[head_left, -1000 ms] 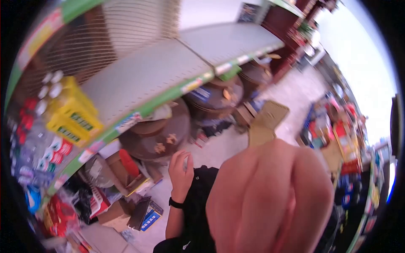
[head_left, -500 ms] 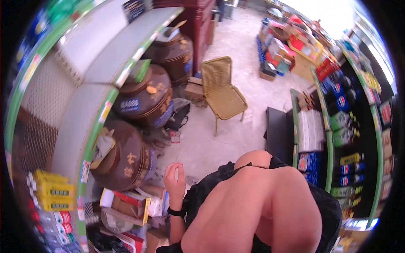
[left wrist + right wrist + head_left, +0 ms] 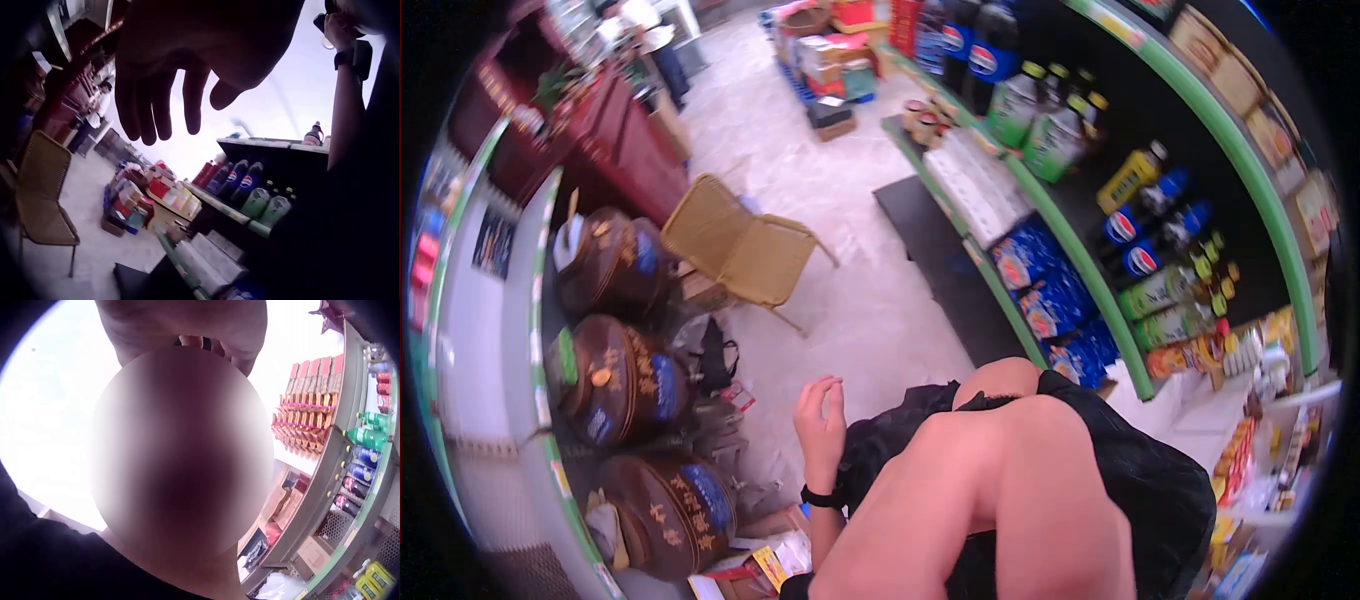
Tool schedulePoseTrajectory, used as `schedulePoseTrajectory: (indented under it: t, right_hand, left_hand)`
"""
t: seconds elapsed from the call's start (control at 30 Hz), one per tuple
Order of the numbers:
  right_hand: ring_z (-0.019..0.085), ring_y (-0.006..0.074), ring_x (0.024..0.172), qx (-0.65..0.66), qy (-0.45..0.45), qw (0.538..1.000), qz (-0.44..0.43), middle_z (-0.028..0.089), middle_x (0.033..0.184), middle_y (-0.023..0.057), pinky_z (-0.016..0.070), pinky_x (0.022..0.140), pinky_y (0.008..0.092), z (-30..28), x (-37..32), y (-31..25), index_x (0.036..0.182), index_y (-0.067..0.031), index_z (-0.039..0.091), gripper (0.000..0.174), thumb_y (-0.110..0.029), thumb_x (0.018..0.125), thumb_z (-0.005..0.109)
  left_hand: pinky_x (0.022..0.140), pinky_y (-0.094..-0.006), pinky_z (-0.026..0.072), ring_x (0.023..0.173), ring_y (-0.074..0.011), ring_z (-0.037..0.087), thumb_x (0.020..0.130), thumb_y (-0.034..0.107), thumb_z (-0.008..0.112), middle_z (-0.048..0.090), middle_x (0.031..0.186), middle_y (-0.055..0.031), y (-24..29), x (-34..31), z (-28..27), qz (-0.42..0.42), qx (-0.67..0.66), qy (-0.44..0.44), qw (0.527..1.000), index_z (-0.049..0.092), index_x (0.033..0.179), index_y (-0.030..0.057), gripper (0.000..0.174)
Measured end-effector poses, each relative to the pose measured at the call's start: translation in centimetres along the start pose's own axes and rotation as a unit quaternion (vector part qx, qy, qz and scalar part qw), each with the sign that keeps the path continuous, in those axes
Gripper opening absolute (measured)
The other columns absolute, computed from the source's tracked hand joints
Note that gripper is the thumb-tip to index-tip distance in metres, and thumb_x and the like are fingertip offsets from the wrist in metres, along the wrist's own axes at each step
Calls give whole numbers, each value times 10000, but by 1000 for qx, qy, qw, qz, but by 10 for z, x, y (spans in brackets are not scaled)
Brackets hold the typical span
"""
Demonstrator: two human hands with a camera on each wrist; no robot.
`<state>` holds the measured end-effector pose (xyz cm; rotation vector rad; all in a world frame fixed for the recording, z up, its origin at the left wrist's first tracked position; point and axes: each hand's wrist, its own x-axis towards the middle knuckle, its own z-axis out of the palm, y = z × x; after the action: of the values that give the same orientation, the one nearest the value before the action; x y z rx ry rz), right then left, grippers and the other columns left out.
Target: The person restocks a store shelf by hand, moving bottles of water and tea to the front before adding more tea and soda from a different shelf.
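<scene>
Jars (image 3: 662, 512) near the left hand (image 3: 820, 425) look brown, rounded, gold-lettered.

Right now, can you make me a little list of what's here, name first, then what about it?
left hand: holding nothing
right hand: raised; can't tell if it grips something
chair: tan, standing on the floor
jars: three big brown ones, down the left side
bottles: on the green-edged shelf at right
</scene>
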<state>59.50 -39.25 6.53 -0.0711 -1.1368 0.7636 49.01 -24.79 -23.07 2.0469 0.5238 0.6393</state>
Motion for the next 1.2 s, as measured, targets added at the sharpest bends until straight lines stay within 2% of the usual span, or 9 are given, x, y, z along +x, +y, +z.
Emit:
schedulePoseTrajectory:
  t: [0.33,0.47,0.6,0.63,0.8,1.0,1.03,1.13,1.2]
  right_hand:
    - [662,266,749,-173,115,971,-116,676,955,194,578,645,334,-25,-75,-161,953,-14,689,106,-117,936,709]
    - [644,454,838,-350,64,917,-180,581,1008,272,599,739,518,-40,-102,-216,971,22,547,74,-20,947,603]
    - [694,304,773,-613,114,734,-268,661,947,159,622,653,418,-37,-102,-246,831,-41,642,84,-59,909,670]
    - [693,298,770,-677,127,665,-290,660,942,155,621,652,413,-36,-104,-250,828,-43,641,84,-57,905,672]
    - [688,270,753,-789,184,492,-320,657,919,133,614,646,390,-24,-100,-245,813,-49,638,87,-47,889,682]
    - [683,237,733,-855,212,352,-317,653,891,106,606,640,361,-46,-64,-235,794,-57,635,97,-34,868,694]
    - [682,231,730,-862,217,331,-317,652,887,102,605,639,357,-51,-59,-232,791,-59,635,99,-32,865,696]
    - [679,214,720,-878,226,278,-318,650,873,89,601,636,343,-68,-50,-229,782,-63,633,107,-26,855,701]
    - [678,203,714,-887,231,246,-315,649,864,80,598,634,333,-79,-45,-224,776,-65,632,112,-21,848,705]
  left_hand:
    - [873,-392,533,977,-356,688,990,158,647,713,1075,-162,83,24,172,87,-21,-295,951,721,1034,8,173]
    - [864,-399,536,968,-371,684,981,152,651,710,1065,-166,151,67,195,107,-26,-389,915,709,1030,1,169]
    - [842,-399,540,951,-372,685,969,128,660,714,1035,-171,188,133,239,240,-56,-427,870,704,1022,-8,153]
    - [841,-395,540,950,-366,688,963,112,663,715,1030,-176,200,150,254,269,-66,-430,860,704,1022,-9,141]
    - [837,-365,538,928,-323,702,938,39,671,724,999,-176,266,219,316,355,-146,-445,809,705,1022,-14,105]
    - [875,-346,537,1045,-287,670,922,52,687,696,1152,-143,338,249,396,374,-321,-387,779,695,1113,-6,200]
    - [932,-378,525,1162,-299,623,904,82,707,627,1297,-159,342,254,411,351,-321,-404,781,641,1253,10,362]
    - [1097,-435,465,1309,-291,557,917,97,738,570,1396,-176,363,261,441,363,-282,-389,798,522,1432,-8,568]
    - [1093,-452,449,1339,-348,521,903,123,743,530,1435,-215,361,266,471,385,-293,-396,780,443,1503,14,679]
